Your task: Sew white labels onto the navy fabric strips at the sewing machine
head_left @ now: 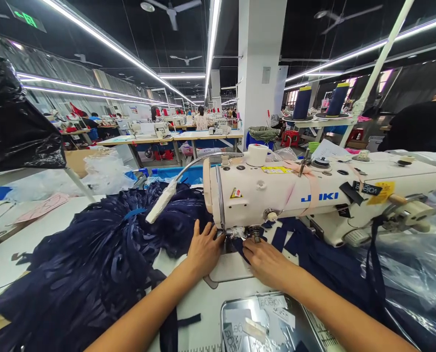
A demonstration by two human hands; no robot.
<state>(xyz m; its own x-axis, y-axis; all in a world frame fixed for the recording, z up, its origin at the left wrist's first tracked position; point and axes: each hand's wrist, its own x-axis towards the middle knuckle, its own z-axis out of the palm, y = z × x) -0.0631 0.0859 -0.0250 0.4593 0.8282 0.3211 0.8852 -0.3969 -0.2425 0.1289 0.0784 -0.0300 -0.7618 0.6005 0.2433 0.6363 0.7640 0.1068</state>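
Two hands close together below sewing machine (313,195) head. I read left hand (203,249) flat, grip wide; right hand (265,261) fingertips on navy strip (240,248), grip unclear. Strip between both, nearer right hand, trailing right.

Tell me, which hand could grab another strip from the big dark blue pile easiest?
Probably the left hand: it lies beside the heap of dark navy fabric strips, while the right hand sits farther off, under the white sewing machine.

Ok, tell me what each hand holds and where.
Left hand lies open, fingertips pressing the navy fabric beside the presser foot. Right hand touches its edge there; whether it pinches cannot be told.
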